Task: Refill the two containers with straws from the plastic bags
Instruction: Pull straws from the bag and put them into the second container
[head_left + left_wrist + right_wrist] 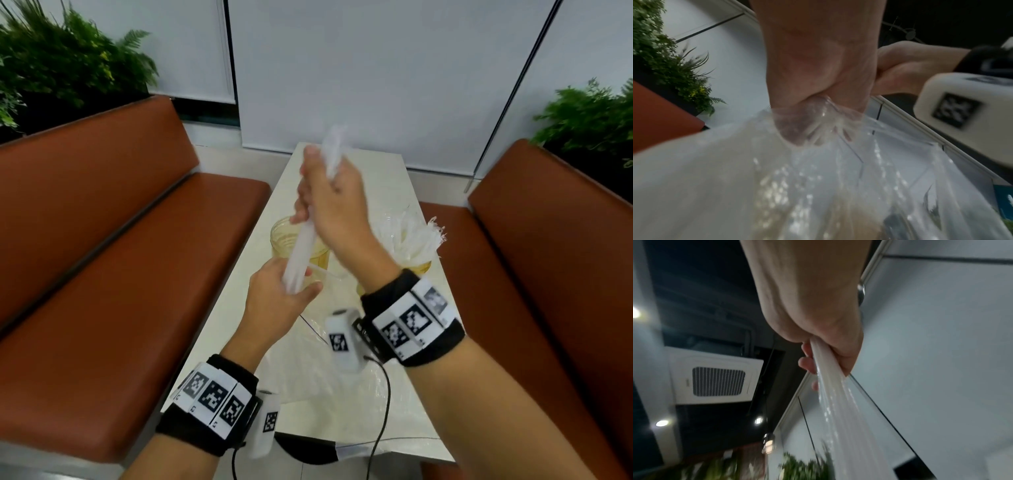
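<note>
A long bundle of white straws (303, 246) is held slanted above the table. My right hand (330, 200) grips its upper part, fingers wrapped round the straws (828, 386). My left hand (286, 296) grips the bundle's lower end through a clear plastic bag (838, 170) that hangs down from the fist (818, 126). Behind the bundle stands a yellowish clear container (282, 236), its inside mostly hidden. A second container (419, 265) to the right is packed with white straws (414, 236).
The narrow pale table (239, 329) runs between two brown benches (120, 274) (548, 257). Crumpled clear plastic (325, 373) lies on the near half. Plants (68, 61) stand behind the benches. A white blind (376, 68) closes off the far end.
</note>
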